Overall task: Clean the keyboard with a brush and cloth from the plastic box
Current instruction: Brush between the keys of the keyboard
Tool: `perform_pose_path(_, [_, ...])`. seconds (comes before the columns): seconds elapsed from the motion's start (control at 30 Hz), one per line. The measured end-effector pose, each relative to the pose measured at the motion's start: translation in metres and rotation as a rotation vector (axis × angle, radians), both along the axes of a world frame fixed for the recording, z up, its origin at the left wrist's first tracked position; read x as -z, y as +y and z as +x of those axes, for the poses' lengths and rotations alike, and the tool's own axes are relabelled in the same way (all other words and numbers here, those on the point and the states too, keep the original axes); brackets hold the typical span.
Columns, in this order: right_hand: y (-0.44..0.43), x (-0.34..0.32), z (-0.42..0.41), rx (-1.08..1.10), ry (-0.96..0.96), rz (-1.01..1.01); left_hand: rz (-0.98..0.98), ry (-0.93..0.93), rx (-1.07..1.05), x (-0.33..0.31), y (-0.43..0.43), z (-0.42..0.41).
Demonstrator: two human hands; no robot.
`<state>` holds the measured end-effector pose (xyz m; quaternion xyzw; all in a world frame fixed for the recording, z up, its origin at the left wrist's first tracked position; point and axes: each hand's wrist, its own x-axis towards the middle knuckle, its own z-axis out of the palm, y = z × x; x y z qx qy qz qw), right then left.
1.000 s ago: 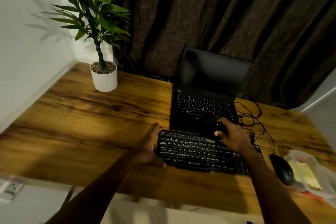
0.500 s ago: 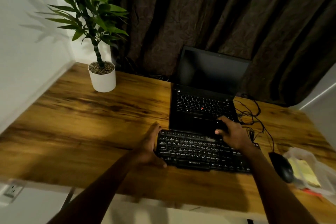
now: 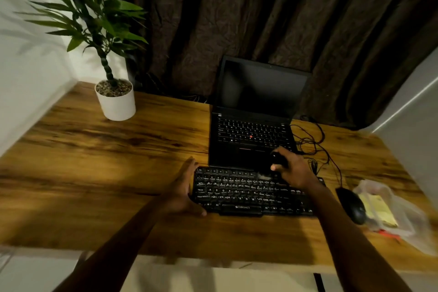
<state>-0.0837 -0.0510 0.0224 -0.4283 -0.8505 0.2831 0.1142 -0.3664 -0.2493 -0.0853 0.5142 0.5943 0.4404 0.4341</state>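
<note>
My right grip [image 3: 296,170] is clenched round the dark handle of the brush [image 3: 276,158], whose pale bristles are down on the top rows of the black keyboard [image 3: 241,194], right of centre. My left grip [image 3: 182,187] is released, with fingers straight along the keyboard's left edge and thumb at its front left corner. The keyboard lies near the front edge of the wooden bench [image 3: 94,161], its far edge close against the open laptop [image 3: 248,156]. A black mouse [image 3: 350,205] sits just beside the keyboard's right end. The plastic box [image 3: 407,220] holding the yellow cloth [image 3: 376,208] lies just past the mouse, near the bench's right front edge. Cables [image 3: 312,147] loop to the right of the laptop. Bare wood runs wide to the left, back to a white plant pot [image 3: 117,104] near the far left corner. A dark curtain [image 3: 237,19] hangs behind.
</note>
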Motion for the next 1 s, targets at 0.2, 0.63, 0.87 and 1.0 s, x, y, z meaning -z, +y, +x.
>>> perform_pose_path(0.2, [0.001, 0.0, 0.007, 0.015, -0.04, 0.069, -0.001, 0.026, -0.001, 0.005, -0.001, -0.001])
perform_pose_path(0.63, [0.009, 0.003, 0.025, 0.064, -0.055, 0.042, -0.091, 0.141, 0.007, -0.005, -0.003, -0.002])
perform_pose_path(0.87, [-0.004, 0.008, 0.0, 0.03, 0.006, 0.06, -0.107, 0.119, 0.008, -0.007, -0.005, -0.002])
perform_pose_path(1.0, [-0.001, 0.007, 0.002, 0.041, 0.046, 0.01, -0.122, 0.129, 0.015, -0.007, -0.004, -0.002])
